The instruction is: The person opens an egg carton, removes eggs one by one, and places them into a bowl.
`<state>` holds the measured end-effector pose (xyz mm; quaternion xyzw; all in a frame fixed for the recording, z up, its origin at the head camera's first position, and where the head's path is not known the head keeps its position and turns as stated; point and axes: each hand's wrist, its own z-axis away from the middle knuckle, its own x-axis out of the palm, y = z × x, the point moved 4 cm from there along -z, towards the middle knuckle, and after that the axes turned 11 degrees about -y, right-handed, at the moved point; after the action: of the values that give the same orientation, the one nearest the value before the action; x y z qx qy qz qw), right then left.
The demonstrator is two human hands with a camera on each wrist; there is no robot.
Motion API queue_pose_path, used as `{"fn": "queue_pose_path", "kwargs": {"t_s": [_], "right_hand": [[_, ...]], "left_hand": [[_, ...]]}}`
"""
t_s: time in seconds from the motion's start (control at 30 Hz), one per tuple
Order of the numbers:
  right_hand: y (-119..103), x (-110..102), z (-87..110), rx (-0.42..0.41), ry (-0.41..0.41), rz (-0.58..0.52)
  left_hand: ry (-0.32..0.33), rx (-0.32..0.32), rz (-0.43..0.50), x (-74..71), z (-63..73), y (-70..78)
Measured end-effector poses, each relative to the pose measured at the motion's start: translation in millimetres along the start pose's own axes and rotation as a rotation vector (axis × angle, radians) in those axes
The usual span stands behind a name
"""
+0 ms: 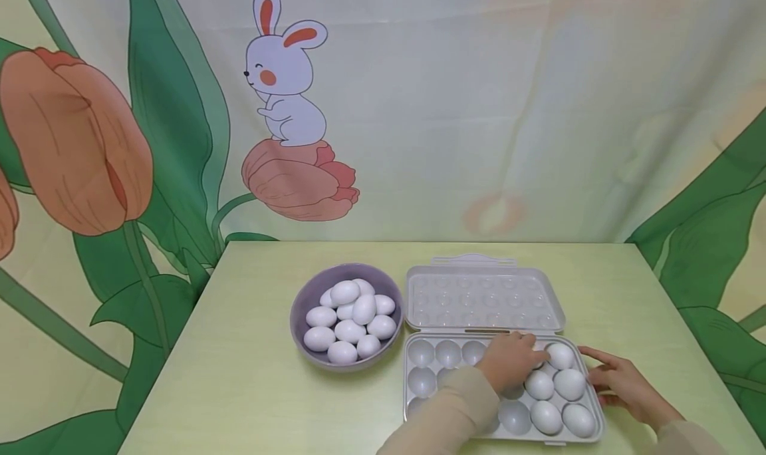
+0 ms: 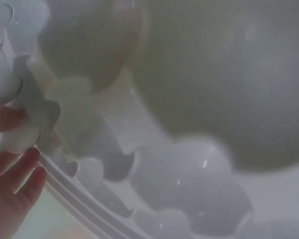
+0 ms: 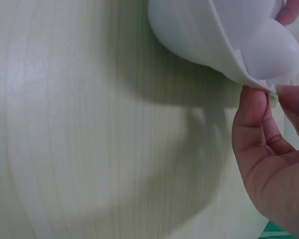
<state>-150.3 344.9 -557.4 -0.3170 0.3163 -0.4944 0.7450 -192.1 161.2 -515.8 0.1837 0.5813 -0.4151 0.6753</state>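
My left hand (image 1: 511,362) is over the back row of a pale plastic egg box (image 1: 501,435), its sleeve covering some of the cups. In the left wrist view its fingers hold a white egg (image 2: 19,138) low at a cup; the head view mostly hides that egg. White eggs (image 1: 546,417) sit in the box's right-hand columns. At the box's right end, my right hand (image 1: 628,387) grips the rim. In the right wrist view the thumb (image 3: 251,107) and fingers pinch that edge beside a seated egg (image 3: 274,52).
A mauve bowl (image 1: 299,345) heaped with white eggs (image 1: 350,332) stands left of the egg box. The box's dimpled lid (image 1: 485,299) lies open behind it. A printed cloth (image 1: 419,142) hangs beyond the pale wooden table (image 1: 239,375).
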Motion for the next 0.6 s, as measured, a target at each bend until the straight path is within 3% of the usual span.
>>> {"fn": "queue_pose_path", "kwargs": {"t_s": [0.2,0.6], "right_hand": [[0.2,-0.7,-0.6,-0.001,0.002,-0.001],[-0.7,0.2,-0.4,-0.003,-0.010,-0.004]], "left_hand": [[-0.018,-0.032,0.015,1.6,-0.9,1.3],[0.026,-0.075,0.000,5.5,2.0,4.8]]}}
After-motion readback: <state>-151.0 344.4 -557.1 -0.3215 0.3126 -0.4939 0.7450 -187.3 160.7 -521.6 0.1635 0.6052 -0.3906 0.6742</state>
